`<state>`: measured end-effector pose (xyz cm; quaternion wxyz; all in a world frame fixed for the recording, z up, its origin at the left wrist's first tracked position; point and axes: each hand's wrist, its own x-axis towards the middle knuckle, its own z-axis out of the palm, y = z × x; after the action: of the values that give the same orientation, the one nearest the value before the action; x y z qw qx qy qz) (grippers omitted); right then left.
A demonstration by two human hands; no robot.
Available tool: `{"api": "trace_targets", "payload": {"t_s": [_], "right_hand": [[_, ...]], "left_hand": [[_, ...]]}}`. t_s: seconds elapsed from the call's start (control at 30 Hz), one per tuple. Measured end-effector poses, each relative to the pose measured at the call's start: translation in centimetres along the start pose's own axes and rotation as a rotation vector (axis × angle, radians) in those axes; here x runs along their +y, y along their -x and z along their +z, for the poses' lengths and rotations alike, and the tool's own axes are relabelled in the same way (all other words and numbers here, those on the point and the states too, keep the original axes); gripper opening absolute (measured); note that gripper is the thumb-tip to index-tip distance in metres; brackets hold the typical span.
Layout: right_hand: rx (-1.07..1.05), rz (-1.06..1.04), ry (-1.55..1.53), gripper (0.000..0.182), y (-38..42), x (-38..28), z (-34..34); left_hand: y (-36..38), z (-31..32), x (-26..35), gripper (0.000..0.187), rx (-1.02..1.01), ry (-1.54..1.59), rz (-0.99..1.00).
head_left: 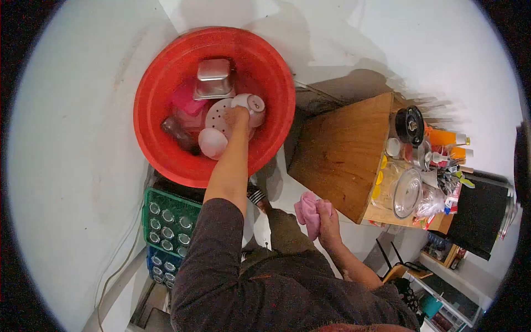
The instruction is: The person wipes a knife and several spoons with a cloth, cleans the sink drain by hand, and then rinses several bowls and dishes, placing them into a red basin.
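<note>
My left hand (237,116) reaches down into a large red tub (149,133) and is closed at the rim of a white bowl (255,103), whose base faces up. Its fingertips lie over a white perforated disc (216,115) and are partly hidden. Near my wrist sits another white bowl (212,143). A metal container (213,74), a pink plastic piece (185,99) and a dark glass-like vessel (176,130) are also in the tub. Outside it, my right hand (329,224) grips a bunched pink cloth (311,214) in front of my body.
To the right, a wooden cabinet (343,155) carries jars, bottles and a clear-lidded container (407,192). A green crate (166,224) and a blue crate (161,267) hold upturned glasses beside my left arm. White walls stand behind the tub.
</note>
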<state>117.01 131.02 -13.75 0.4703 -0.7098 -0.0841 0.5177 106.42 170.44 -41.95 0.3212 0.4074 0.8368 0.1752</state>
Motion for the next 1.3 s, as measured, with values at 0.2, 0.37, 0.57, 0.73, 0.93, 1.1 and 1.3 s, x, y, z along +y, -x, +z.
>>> {"api": "trace_targets", "payload": {"t_s": [0.2,0.37,0.57,0.73,0.93,1.1,1.3], "right_hand": [[-0.062,-0.021,0.044,0.029,0.5,-0.1,2.0],[-0.204,0.006,-0.042,0.032,0.6,0.1,5.1],[-0.607,0.061,0.121,0.029,3.9,-0.3,12.2],[-0.841,-0.047,0.355,0.031,10.0,2.0,15.4],[-1.108,-0.001,0.590,0.036,22.9,1.6,14.2],[-1.326,0.010,0.517,0.034,34.2,9.2,19.9],[-1.321,-0.027,0.668,0.039,40.5,14.1,19.9]], "left_hand": [[-0.1,-1.1,-1.6,0.057,-0.118,-0.087,0.117],[4.7,-13.6,-1.0,0.045,-0.383,0.314,0.324],[16.9,-39.0,-7.8,0.025,-0.031,0.462,0.817],[30.7,-52.1,-25.0,0.022,-0.007,0.937,0.390],[50.4,-60.3,-45.2,0.026,0.609,0.913,-0.014],[64.6,-73.4,-63.0,0.028,1.175,0.770,-0.244],[76.3,-79.6,-86.6,0.039,1.290,0.257,-0.815]]}}
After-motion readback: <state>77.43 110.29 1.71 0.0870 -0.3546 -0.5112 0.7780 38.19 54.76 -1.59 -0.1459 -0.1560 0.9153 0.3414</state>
